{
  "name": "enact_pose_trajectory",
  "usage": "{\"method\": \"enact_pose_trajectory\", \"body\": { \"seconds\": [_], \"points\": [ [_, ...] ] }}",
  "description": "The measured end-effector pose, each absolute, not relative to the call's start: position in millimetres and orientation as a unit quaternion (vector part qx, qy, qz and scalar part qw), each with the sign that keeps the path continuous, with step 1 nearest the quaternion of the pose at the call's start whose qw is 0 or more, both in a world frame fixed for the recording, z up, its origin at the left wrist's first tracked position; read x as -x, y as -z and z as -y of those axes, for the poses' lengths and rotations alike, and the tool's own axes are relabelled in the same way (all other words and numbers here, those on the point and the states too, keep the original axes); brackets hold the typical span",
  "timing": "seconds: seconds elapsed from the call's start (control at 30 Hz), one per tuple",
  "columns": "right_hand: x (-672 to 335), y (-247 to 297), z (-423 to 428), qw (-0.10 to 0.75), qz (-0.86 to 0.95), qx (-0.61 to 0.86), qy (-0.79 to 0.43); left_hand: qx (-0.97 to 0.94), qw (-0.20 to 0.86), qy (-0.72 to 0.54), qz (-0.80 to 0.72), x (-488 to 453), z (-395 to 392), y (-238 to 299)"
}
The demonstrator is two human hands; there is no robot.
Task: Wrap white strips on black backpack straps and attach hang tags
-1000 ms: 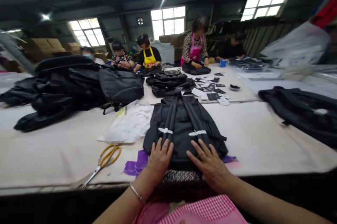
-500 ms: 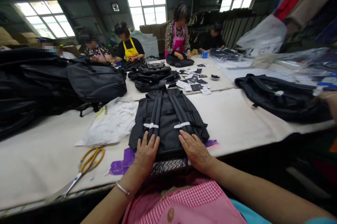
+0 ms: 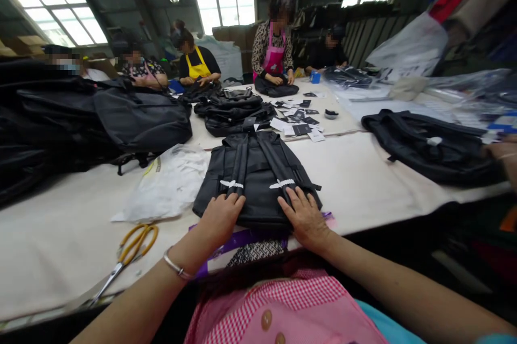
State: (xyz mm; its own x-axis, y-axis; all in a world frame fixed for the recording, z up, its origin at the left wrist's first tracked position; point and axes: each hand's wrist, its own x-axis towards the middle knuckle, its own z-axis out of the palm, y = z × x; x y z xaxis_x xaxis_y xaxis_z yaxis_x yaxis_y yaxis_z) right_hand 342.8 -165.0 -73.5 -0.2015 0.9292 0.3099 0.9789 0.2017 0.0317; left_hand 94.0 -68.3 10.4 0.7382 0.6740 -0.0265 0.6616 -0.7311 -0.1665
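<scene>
A black backpack (image 3: 258,172) lies flat on the pale table (image 3: 363,182), straps up, with two white bands across the straps. My left hand (image 3: 220,217) rests on its near left corner, fingers stretched flat. My right hand (image 3: 305,216) lies on the near right corner, fingers spread flat. Purple sheet material (image 3: 238,240) shows under the backpack's near edge. A silver bracelet (image 3: 175,267) circles my left wrist.
Yellow-handled scissors (image 3: 125,255) lie at the left near the table edge. A white plastic bag (image 3: 169,182) sits left of the backpack. Piles of black backpacks (image 3: 100,118) stand left, another black bag (image 3: 432,145) right. Several people (image 3: 274,48) work at the far end, beside cards (image 3: 299,123).
The backpack has slid away from me, uncovering more purple sheet at the table edge. Both hands moved forward with it, staying flat on its near corners. The view shifted right.
</scene>
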Motion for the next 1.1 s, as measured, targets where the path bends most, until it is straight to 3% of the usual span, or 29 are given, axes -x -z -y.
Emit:
{"method": "enact_pose_trajectory", "body": {
  "seconds": [0.3, 0.43, 0.63, 0.8, 0.93, 1.0, 1.1],
  "points": [
    [-338, 87, 156, 0.115, 0.781, 0.589, 0.174, 0.908, 0.150, 0.056, 0.386, -68, 82, 68],
    [-338, 83, 155, 0.134, 0.777, 0.593, 0.165, 0.913, 0.162, 0.084, 0.365, -65, 72, 67],
    [-333, 54, 140, 0.245, 0.745, 0.619, 0.048, 0.946, 0.150, 0.008, 0.286, -94, 17, -61],
    [-303, -3, 103, 0.475, 0.626, 0.612, -0.095, 0.937, 0.220, -0.114, 0.248, -158, -38, -202],
    [-273, -43, 70, 0.660, 0.449, 0.550, -0.247, 0.913, 0.293, -0.124, 0.255, -235, -34, -275],
    [-259, -50, 60, 0.733, 0.361, 0.480, -0.320, 0.922, 0.256, -0.098, 0.274, -276, -15, -285],
    [-242, -45, 60, 0.780, 0.268, 0.394, -0.406, 0.953, 0.068, -0.013, 0.295, -330, 22, -260]
  ]
}}
